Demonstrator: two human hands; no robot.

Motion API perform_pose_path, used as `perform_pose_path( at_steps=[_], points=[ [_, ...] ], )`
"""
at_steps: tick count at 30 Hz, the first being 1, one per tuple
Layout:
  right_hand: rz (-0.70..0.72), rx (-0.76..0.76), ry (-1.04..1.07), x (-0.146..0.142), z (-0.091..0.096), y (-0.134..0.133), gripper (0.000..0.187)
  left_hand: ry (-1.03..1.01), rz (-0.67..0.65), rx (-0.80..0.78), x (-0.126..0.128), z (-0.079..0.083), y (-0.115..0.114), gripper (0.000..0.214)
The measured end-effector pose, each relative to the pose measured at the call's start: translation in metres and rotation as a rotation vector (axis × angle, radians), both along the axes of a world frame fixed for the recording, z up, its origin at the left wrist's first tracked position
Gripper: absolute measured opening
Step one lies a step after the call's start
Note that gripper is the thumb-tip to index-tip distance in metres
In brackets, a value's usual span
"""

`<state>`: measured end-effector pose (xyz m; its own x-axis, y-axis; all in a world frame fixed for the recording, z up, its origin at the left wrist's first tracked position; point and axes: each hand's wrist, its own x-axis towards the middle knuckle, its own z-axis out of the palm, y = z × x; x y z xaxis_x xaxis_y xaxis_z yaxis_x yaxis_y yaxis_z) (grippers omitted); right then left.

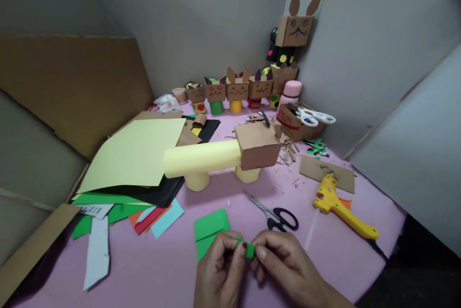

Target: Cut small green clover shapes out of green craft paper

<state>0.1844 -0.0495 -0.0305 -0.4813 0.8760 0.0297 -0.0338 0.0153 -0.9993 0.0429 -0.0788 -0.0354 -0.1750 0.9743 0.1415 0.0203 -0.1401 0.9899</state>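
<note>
Between my two hands is a small piece of green paper (pixel 249 250), pinched at the front of the table. My left hand (pixel 224 269) grips its left side between thumb and fingers. On the right side, the fingertips of my right hand (pixel 284 262) close on it too. Partly behind my left hand lies a larger green paper piece (pixel 212 225) with a crease or edge across it. Black-handled scissors (pixel 270 212) rest just beyond my right hand. Farther back stands a pale yellow paper tube figure (pixel 203 156) on short tube legs, with a cardboard box head (pixel 259 147).
At right, a yellow glue gun (pixel 338 202) rests on a cardboard strip (pixel 345 179). White scissors (pixel 315 117) stick out of a small box (pixel 298 128). Coloured sheets (pixel 133 154) pile up at left. Several cardboard cat-faced figures (pixel 236 91) line the back, beside a pink bottle (pixel 292 89).
</note>
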Motion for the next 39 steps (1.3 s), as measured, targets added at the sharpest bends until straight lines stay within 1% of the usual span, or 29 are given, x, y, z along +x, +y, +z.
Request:
perform_pose_path(
  at_steps=[2,4,7,9,12,16,17,18,19,22,24,27,30,33,35,37,39],
  points=[
    [0.0,-0.06,0.038,-0.001,0.0,0.0,0.034,0.018,0.01,0.026,0.0,0.0,0.0,0.015],
    [-0.029,-0.11,0.052,-0.003,-0.001,0.0,0.034,0.042,0.009,0.059,0.0,0.0,-0.001,0.013],
    [-0.071,-0.136,0.036,-0.005,-0.002,0.001,0.036,0.076,0.004,0.089,0.001,0.002,-0.001,0.015],
    [-0.08,-0.133,0.023,-0.006,-0.002,0.002,0.037,0.081,0.018,0.075,0.002,0.002,-0.001,0.014],
    [-0.087,-0.076,-0.014,-0.006,-0.002,0.001,0.035,0.016,0.056,0.0,0.002,0.002,0.0,0.012],
    [-0.14,0.133,-0.135,-0.005,-0.001,0.0,0.031,-0.17,0.077,-0.157,0.001,0.0,0.003,0.015],
    [-0.15,0.16,-0.146,-0.005,-0.001,0.0,0.03,-0.203,0.079,-0.177,0.001,0.001,0.003,0.018],
    [-0.151,0.154,-0.139,-0.005,-0.001,0.001,0.03,-0.226,0.088,-0.185,0.001,0.002,0.004,0.019],
    [-0.144,0.117,-0.116,-0.005,-0.001,0.001,0.028,-0.236,0.102,-0.185,0.001,0.003,0.004,0.019],
    [-0.097,-0.043,-0.04,-0.007,-0.001,0.002,0.03,-0.221,0.168,-0.17,0.004,0.007,0.003,0.017],
    [-0.086,-0.071,-0.04,-0.008,-0.002,0.003,0.032,-0.217,0.187,-0.166,0.006,0.009,0.002,0.016],
    [-0.1,-0.028,-0.078,-0.008,-0.003,0.003,0.033,-0.264,0.16,-0.192,0.006,0.008,0.002,0.018],
    [-0.124,0.061,-0.137,-0.007,-0.004,0.002,0.031,-0.271,0.105,-0.215,0.003,0.003,0.004,0.023],
    [-0.146,0.124,-0.19,-0.006,-0.003,0.002,0.028,-0.233,0.067,-0.225,0.0,0.0,0.007,0.03],
    [-0.151,0.144,-0.211,-0.006,-0.002,0.002,0.027,-0.199,0.001,-0.244,-0.002,0.0,0.009,0.026],
    [-0.152,0.159,-0.228,-0.006,-0.001,0.002,0.027,-0.124,-0.083,-0.254,-0.002,0.001,0.009,0.02],
    [-0.153,0.158,-0.238,-0.007,-0.001,0.003,0.027,-0.038,-0.085,-0.232,-0.002,0.001,0.008,0.028]
  ],
)
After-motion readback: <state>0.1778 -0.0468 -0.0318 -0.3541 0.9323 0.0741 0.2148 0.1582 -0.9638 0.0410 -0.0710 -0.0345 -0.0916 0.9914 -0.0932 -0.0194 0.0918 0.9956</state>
